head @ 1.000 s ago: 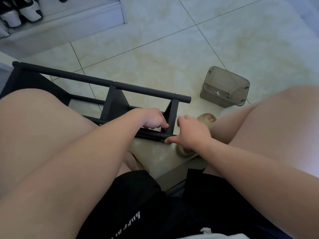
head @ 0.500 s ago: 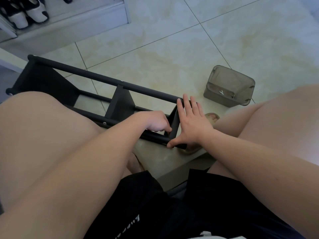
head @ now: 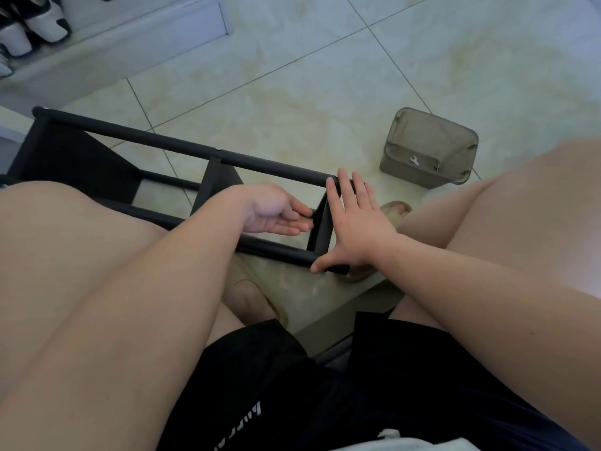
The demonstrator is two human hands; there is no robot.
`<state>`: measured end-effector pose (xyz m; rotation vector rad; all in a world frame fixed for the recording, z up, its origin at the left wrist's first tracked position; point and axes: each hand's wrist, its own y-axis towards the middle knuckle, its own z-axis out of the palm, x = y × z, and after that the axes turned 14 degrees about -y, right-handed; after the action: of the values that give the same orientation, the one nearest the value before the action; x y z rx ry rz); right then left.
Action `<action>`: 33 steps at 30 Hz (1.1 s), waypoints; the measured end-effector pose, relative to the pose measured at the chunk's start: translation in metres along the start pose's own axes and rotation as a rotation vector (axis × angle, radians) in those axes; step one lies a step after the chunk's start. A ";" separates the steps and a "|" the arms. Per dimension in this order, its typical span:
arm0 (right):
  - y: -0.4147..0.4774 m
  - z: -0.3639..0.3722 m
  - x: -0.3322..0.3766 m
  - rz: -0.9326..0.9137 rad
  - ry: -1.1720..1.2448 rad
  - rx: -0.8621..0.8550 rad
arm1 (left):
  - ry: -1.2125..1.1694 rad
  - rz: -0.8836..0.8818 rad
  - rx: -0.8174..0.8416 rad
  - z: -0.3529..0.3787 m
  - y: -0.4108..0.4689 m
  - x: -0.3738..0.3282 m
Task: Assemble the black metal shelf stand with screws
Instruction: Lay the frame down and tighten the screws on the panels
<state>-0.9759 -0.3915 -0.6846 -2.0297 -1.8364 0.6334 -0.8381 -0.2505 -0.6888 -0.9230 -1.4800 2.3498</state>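
The black metal shelf stand (head: pixel 182 148) lies on its side on the tiled floor between my knees, its long tubes running left to right. My right hand (head: pixel 354 222) lies flat with straight fingers against the stand's right end panel, thumb at the near tube's end and fingertips at the far tube. My left hand (head: pixel 276 211) sits palm-up inside the frame just left of that panel, fingers straight and touching its inner side. No screw shows in either hand. A small screw head (head: pixel 218 149) shows on the far tube.
A grey translucent plastic container (head: pixel 429 148) lies on the floor to the right, with a small wrench and a screw inside. My sandalled feet are under the stand's right end. Shoes stand on a white ledge at the top left.
My left hand has uncurled from a fist into an open, palm-up pose inside the frame. My right hand went from curled at the tube end to flat against the end panel.
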 end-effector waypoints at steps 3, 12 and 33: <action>0.000 -0.001 0.000 0.001 0.007 0.006 | -0.010 0.004 0.017 0.001 -0.004 0.001; -0.002 -0.004 0.001 0.005 -0.004 0.021 | 0.168 0.123 -0.103 0.001 0.000 0.009; 0.000 -0.003 0.002 0.009 0.016 0.016 | 0.296 0.116 -0.096 0.002 0.013 0.009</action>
<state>-0.9745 -0.3891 -0.6825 -2.0286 -1.8083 0.6309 -0.8447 -0.2535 -0.7030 -1.3485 -1.4618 2.1155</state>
